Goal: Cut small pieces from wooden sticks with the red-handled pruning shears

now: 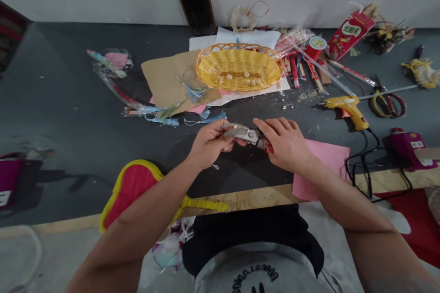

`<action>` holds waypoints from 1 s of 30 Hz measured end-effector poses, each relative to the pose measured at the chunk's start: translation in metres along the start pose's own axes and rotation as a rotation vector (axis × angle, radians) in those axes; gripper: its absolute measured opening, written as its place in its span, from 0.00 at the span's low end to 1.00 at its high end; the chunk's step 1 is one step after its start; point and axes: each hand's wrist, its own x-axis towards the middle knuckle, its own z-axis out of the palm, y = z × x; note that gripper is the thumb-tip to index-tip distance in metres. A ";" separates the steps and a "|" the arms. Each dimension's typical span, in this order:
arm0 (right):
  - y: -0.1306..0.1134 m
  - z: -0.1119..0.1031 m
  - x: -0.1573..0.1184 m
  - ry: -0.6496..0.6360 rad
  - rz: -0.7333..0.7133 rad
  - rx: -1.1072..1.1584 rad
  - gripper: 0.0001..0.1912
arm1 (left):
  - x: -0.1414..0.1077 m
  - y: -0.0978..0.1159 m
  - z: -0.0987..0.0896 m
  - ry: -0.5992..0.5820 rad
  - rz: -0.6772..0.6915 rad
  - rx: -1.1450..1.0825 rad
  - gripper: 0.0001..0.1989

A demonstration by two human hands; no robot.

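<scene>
Pruning shears [250,135] being held over the surface [68,78] near its front edge, right hand [288,142] gripping the handles [269,147], left hand [209,143] curling fingers at the blades [239,133] by a small pale piece [235,126], exact grip unclear, yellow basket [220,66] sitting toward back edge.

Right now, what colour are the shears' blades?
The blades look silver-grey; the head view, the only one, shows them.

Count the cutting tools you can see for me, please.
2. The pruning shears are in the right hand, blades at the left hand's fingers. The scissors lie right of the yellow glue gun. Clutter might hide more.
</scene>
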 end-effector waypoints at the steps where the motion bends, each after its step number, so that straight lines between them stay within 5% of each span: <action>1: 0.001 0.000 0.000 -0.003 -0.007 0.001 0.36 | 0.000 0.001 0.000 -0.013 -0.031 -0.013 0.14; 13: 0.004 0.002 -0.002 0.005 -0.036 0.090 0.34 | -0.002 0.008 -0.001 -0.132 -0.142 -0.104 0.18; 18: 0.001 0.003 -0.003 -0.014 0.005 0.103 0.29 | 0.000 0.002 0.000 -0.058 -0.123 -0.095 0.18; 25: -0.004 0.004 0.000 -0.002 0.060 -0.002 0.32 | 0.003 -0.003 0.000 0.138 0.069 0.130 0.18; 30: -0.004 0.001 0.000 -0.009 0.038 -0.027 0.35 | 0.001 -0.003 -0.004 0.117 0.066 0.206 0.14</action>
